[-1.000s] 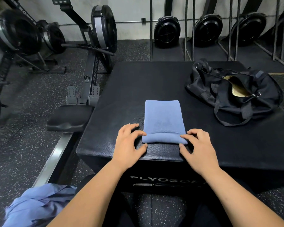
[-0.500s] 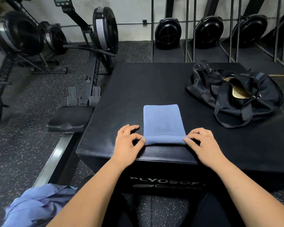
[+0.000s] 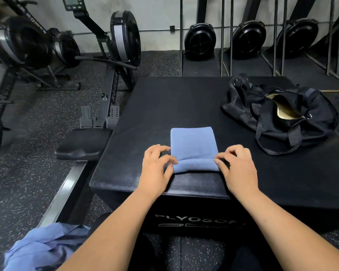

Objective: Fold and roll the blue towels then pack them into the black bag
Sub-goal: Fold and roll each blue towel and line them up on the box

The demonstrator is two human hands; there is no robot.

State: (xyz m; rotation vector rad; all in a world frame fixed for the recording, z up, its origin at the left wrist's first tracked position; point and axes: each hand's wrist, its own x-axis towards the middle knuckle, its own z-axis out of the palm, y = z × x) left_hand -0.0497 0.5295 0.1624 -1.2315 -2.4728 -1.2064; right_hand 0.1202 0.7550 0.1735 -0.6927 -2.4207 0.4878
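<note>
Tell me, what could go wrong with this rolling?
The roll on the towel has only begun; held just at its ends by the left hand and right hand, it may go loose or crooked. It also sits near the box edge and might slip off.

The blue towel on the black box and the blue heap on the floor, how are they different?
The towel lies folded in a neat strip on the box, its near end rolled up; the heap is crumpled on the floor. The left hand and right hand pinch the towel; no hand holds the heap. Both are the same blue.
</note>
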